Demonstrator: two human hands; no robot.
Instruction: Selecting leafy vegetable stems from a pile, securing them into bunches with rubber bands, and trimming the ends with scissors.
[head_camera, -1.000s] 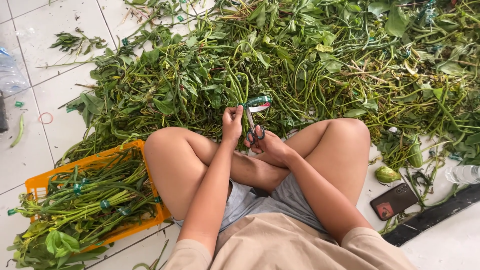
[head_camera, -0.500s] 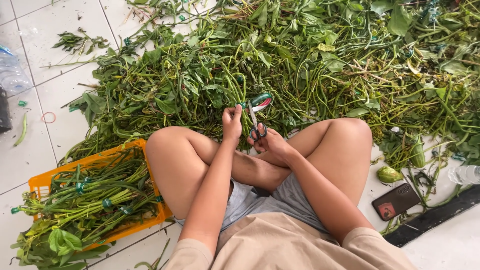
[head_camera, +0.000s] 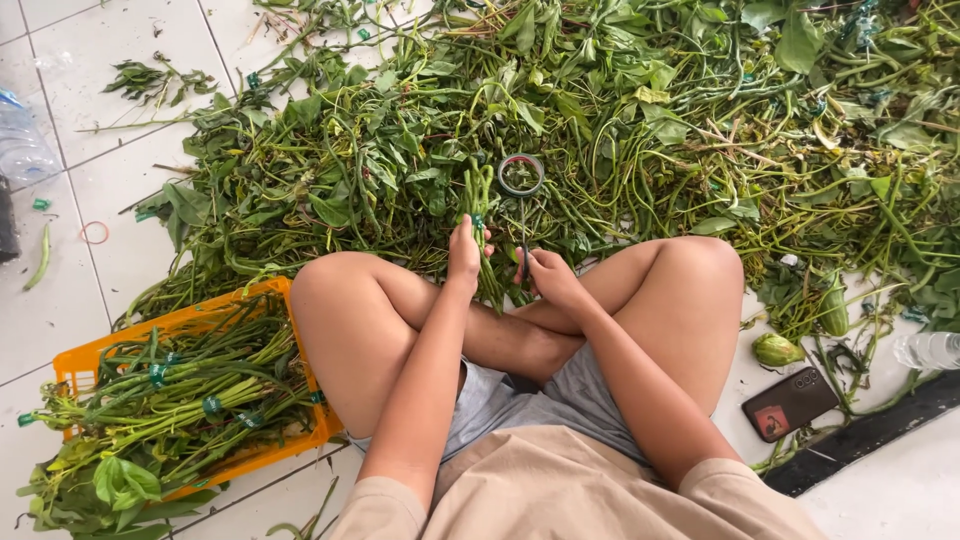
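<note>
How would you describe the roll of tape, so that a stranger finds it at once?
Look at the big heap of green stems on the tiled floor. Just beyond the person's left hand lies the roll of tape: a small dark ring, the only round hoop among long stems and leaves.

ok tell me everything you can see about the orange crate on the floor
The orange crate looks like slatted plastic with a rectangular rim. It sits flat on the white tiled floor beside the person's left knee, which seems to touch its corner. It is heaped with long green stem bundles, each bound with green tape, their leafy ends spilling over its near-left edge. Neither hand touches it.
</note>
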